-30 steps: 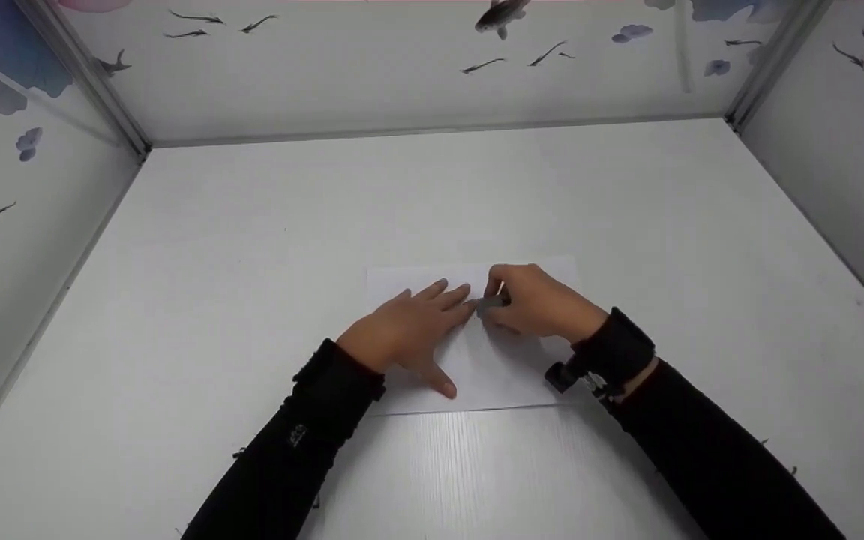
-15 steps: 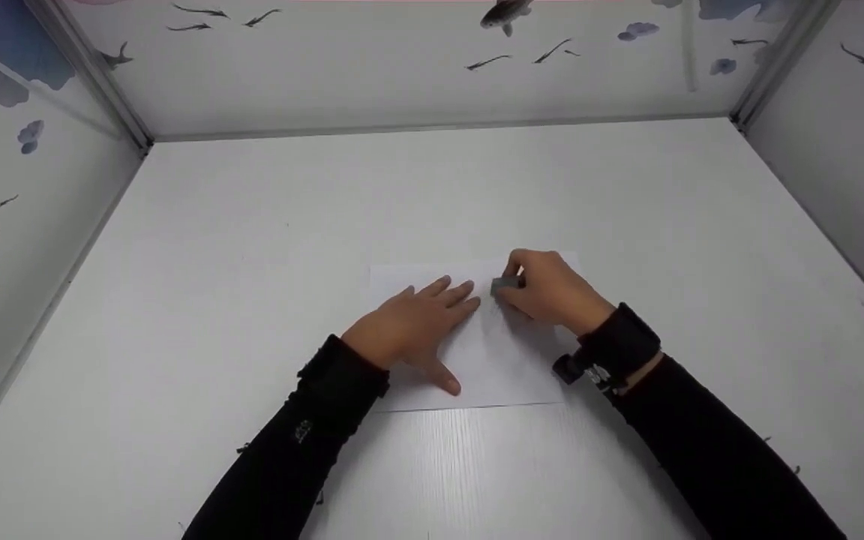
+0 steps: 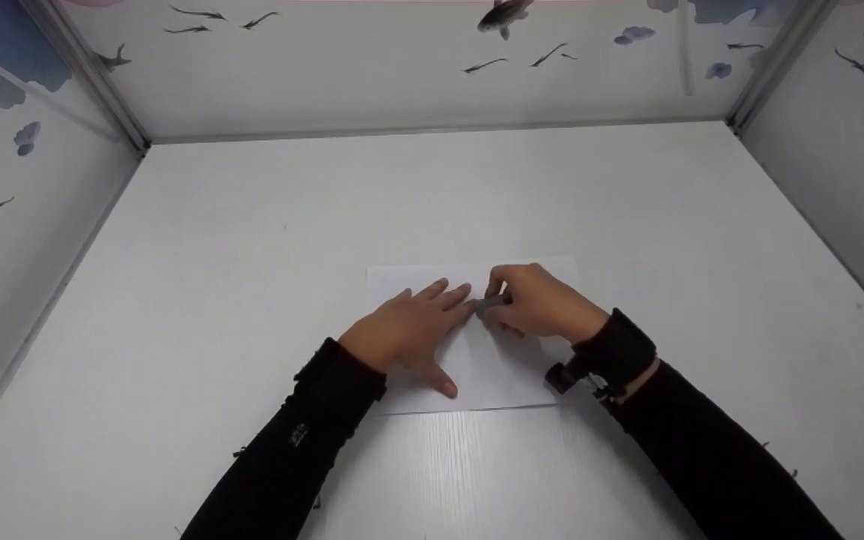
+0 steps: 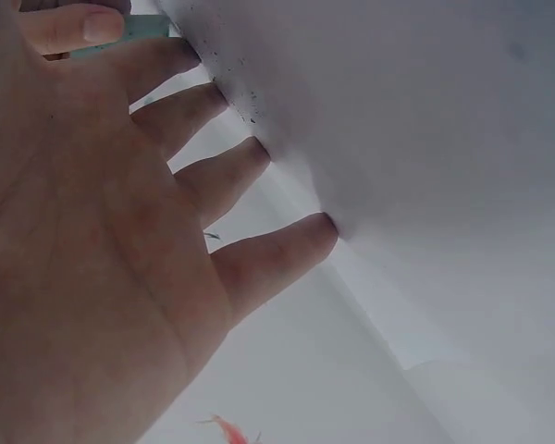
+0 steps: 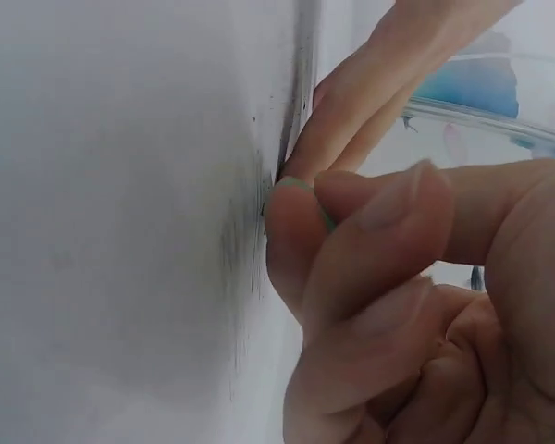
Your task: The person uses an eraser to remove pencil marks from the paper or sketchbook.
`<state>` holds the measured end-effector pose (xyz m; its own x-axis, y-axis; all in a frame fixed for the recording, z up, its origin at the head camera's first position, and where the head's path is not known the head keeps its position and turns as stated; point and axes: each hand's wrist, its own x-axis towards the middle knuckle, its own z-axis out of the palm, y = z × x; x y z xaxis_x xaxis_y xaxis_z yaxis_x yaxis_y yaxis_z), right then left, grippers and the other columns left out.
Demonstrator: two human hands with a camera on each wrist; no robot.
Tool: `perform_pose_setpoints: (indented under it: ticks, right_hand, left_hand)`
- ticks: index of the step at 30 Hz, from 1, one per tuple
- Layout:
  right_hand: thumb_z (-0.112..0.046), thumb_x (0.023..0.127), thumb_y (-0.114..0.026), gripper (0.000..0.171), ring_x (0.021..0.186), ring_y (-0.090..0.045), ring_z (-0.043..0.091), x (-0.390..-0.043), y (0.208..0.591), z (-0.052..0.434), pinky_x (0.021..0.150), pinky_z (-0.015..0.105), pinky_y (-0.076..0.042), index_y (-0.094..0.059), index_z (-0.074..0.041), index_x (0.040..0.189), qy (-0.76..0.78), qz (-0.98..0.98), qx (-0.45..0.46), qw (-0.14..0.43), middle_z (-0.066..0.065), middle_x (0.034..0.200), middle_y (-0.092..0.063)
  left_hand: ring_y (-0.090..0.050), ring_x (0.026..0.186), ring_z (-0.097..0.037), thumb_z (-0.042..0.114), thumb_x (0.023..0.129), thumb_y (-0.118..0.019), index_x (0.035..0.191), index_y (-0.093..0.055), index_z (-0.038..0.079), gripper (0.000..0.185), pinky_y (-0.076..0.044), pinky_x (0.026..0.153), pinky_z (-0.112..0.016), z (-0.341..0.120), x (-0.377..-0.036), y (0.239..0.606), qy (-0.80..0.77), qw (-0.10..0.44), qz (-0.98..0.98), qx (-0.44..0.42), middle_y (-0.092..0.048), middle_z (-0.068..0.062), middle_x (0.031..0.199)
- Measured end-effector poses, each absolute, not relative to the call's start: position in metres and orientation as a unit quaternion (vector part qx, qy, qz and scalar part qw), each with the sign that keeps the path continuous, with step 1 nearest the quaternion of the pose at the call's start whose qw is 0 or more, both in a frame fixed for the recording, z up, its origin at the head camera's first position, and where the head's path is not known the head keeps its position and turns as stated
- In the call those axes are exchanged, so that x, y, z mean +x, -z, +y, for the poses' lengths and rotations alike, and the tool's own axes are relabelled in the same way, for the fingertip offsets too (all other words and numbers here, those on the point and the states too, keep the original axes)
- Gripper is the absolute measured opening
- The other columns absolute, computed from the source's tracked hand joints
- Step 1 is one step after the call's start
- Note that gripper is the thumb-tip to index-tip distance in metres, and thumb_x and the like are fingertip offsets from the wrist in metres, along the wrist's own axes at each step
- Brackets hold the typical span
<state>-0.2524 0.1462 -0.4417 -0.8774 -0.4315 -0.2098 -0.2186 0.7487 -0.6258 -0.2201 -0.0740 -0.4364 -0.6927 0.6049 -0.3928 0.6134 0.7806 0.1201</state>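
A white sheet of paper (image 3: 503,386) lies on the table. My left hand (image 3: 413,330) rests on it, fingers spread and fingertips touching the sheet. Close to its index fingertip, my right hand (image 3: 541,304) pinches a small greenish eraser (image 3: 490,301) against the paper. The left wrist view shows one side of the eraser (image 4: 146,30) beyond the left fingers. In the right wrist view, curled fingers hide most of it. Grey smudges (image 5: 240,217) streak the sheet there, and dark crumbs (image 4: 245,97) lie near the left fingertips.
The white table (image 3: 214,247) extends around the paper. White panels with painted fish stand at the back (image 3: 372,82), the left (image 3: 34,195) and the right (image 3: 822,105). Black bands with small cameras circle both wrists.
Half a second ago the right hand and eraser were farther up and right on the paper. They are back down and left, beside the left fingers. The left hand has stayed in place.
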Motion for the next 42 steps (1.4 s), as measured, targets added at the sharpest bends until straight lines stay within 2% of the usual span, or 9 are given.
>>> perform_pose_setpoints:
  ticks: [4,9,14,19,24,29,32,38,42]
  right_hand:
    - [-0.009,0.1,-0.07,0.013,0.058,-0.064,0.016,-0.2535,0.4408,0.1492,0.055,0.03,-0.053,-0.067,0.0,0.109,0.304,0.93,-0.151,0.138,0.009,0.079,-0.071]
    - [-0.008,0.098,-0.071,0.018,0.058,-0.064,0.015,-0.2543,0.4421,0.1439,0.056,0.029,-0.053,-0.066,0.001,0.112,0.319,0.916,-0.172,0.175,0.01,0.08,-0.073]
    - [-0.01,0.1,-0.07,0.017,0.061,-0.066,0.016,-0.2582,0.4442,0.1496,0.057,0.029,-0.053,-0.066,0.001,0.112,0.326,0.92,-0.143,0.164,0.009,0.079,-0.072]
    - [-0.01,0.098,-0.07,0.018,0.06,-0.065,0.015,-0.2583,0.4426,0.1491,0.058,0.028,-0.053,-0.066,0.002,0.112,0.336,0.908,-0.154,0.198,0.01,0.079,-0.074]
    - [-0.012,0.099,-0.071,0.017,0.06,-0.063,0.014,-0.258,0.4433,0.1493,0.058,0.028,-0.051,-0.066,0.0,0.109,0.326,0.921,-0.133,0.167,0.008,0.077,-0.071]
    - [-0.013,0.098,-0.071,0.019,0.06,-0.063,0.015,-0.258,0.4442,0.1494,0.059,0.028,-0.051,-0.066,0.002,0.11,0.332,0.914,-0.143,0.186,0.008,0.075,-0.072]
    - [-0.014,0.099,-0.071,0.018,0.059,-0.062,0.014,-0.2583,0.4446,0.1504,0.058,0.028,-0.05,-0.067,0.001,0.108,0.33,0.919,-0.128,0.171,0.007,0.073,-0.071]
    - [-0.014,0.098,-0.071,0.02,0.061,-0.064,0.015,-0.2578,0.4435,0.1491,0.06,0.029,-0.052,-0.067,0.001,0.11,0.332,0.914,-0.141,0.187,0.008,0.077,-0.073]
    - [-0.015,0.099,-0.071,0.017,0.061,-0.063,0.014,-0.2583,0.4454,0.1499,0.059,0.028,-0.051,-0.068,-0.001,0.108,0.324,0.925,-0.124,0.154,0.007,0.078,-0.072]
  left_hand:
    - [-0.005,0.166,-0.028,0.067,0.082,-0.084,0.173,-0.019,0.02,0.122,-0.023,0.128,-0.058,-0.0736,-0.221,0.4369,0.008,0.21,0.92,0.331,-0.009,0.0,0.18]
    - [-0.004,0.166,-0.028,0.068,0.081,-0.084,0.173,-0.016,0.021,0.124,-0.023,0.128,-0.059,-0.0747,-0.2212,0.4356,0.016,0.217,0.92,0.325,-0.007,0.001,0.18]
    - [-0.005,0.166,-0.028,0.068,0.081,-0.084,0.173,-0.018,0.019,0.123,-0.023,0.128,-0.059,-0.0751,-0.2218,0.4359,0.018,0.216,0.919,0.33,-0.009,0.0,0.18]
    - [-0.005,0.166,-0.027,0.068,0.082,-0.084,0.173,-0.018,0.019,0.123,-0.023,0.128,-0.06,-0.075,-0.2204,0.4351,0.018,0.217,0.919,0.33,-0.008,0.0,0.18]
    - [-0.004,0.166,-0.027,0.067,0.082,-0.084,0.173,-0.018,0.019,0.123,-0.022,0.128,-0.06,-0.0744,-0.2204,0.4352,0.014,0.217,0.919,0.33,-0.008,0.0,0.18]
    - [-0.004,0.166,-0.027,0.067,0.082,-0.085,0.173,-0.018,0.019,0.122,-0.022,0.128,-0.059,-0.0737,-0.2199,0.4342,0.017,0.222,0.918,0.328,-0.008,0.0,0.18]
    - [-0.004,0.166,-0.028,0.067,0.082,-0.084,0.173,-0.018,0.019,0.122,-0.022,0.128,-0.059,-0.0732,-0.2203,0.4336,0.018,0.22,0.918,0.329,-0.008,-0.001,0.18]
    - [-0.004,0.166,-0.028,0.067,0.082,-0.084,0.173,-0.019,0.019,0.122,-0.023,0.128,-0.06,-0.0731,-0.2196,0.4323,0.02,0.219,0.918,0.33,-0.008,-0.001,0.18]
    - [-0.005,0.166,-0.028,0.067,0.082,-0.084,0.173,-0.018,0.018,0.122,-0.023,0.128,-0.06,-0.0737,-0.2195,0.4331,0.02,0.22,0.918,0.33,-0.008,-0.001,0.18]
